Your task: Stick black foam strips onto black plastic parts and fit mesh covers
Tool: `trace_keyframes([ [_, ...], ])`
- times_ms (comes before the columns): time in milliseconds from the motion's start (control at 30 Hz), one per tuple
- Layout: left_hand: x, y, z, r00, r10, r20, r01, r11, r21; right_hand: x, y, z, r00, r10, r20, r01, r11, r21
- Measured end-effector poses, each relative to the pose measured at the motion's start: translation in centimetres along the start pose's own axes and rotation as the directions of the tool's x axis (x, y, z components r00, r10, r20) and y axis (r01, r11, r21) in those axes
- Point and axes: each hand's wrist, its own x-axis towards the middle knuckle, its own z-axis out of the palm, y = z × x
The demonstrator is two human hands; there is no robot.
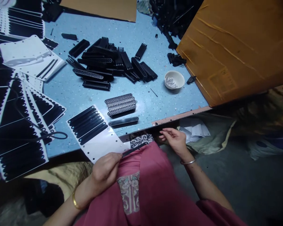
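My left hand [108, 169] is closed on one end of a thin black strip [135, 150], held over my lap just in front of the table edge. Beside that hand, a white sheet of black stickers [100, 145] overhangs the edge; several long rounded stickers cover its upper half. My right hand [174, 140] is off the table's front edge, its thumb and fingers pinched together; anything between them is too small to make out. On the table near the sheet lie a single smooth black bar [123, 121] and a neat row of bars with a patterned face [121, 105].
Behind these, a loose pile of black plastic parts [103, 62] spreads over the blue table [146, 99]. A white bowl [174, 79] holds small shiny pieces. A large brown carton [235, 47] fills the right side. More sticker sheets [21, 125] are stacked at the left.
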Motion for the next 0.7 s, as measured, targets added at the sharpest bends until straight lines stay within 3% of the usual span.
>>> trace_keyframes([
  [100,0.8,0.4,-0.1,0.998,-0.052,-0.029,0.051,0.998,-0.049,1.5,0.2,-1.1,0.995,-0.043,-0.086,0.037,0.997,-0.072],
  [267,1.9,0.6,0.2,0.995,-0.067,-0.075,0.062,0.996,-0.067,2.8,0.4,-1.3,0.996,-0.032,-0.087,0.03,0.999,-0.019],
  [467,2.4,0.6,0.2,0.993,-0.079,-0.085,0.073,0.995,-0.067,2.1,0.6,-1.5,0.998,-0.064,-0.009,0.065,0.993,0.097],
  [700,2.2,0.3,0.5,0.99,-0.106,-0.095,0.097,0.991,-0.096,1.2,-0.5,-2.2,0.994,0.027,0.107,-0.052,0.968,0.245],
])
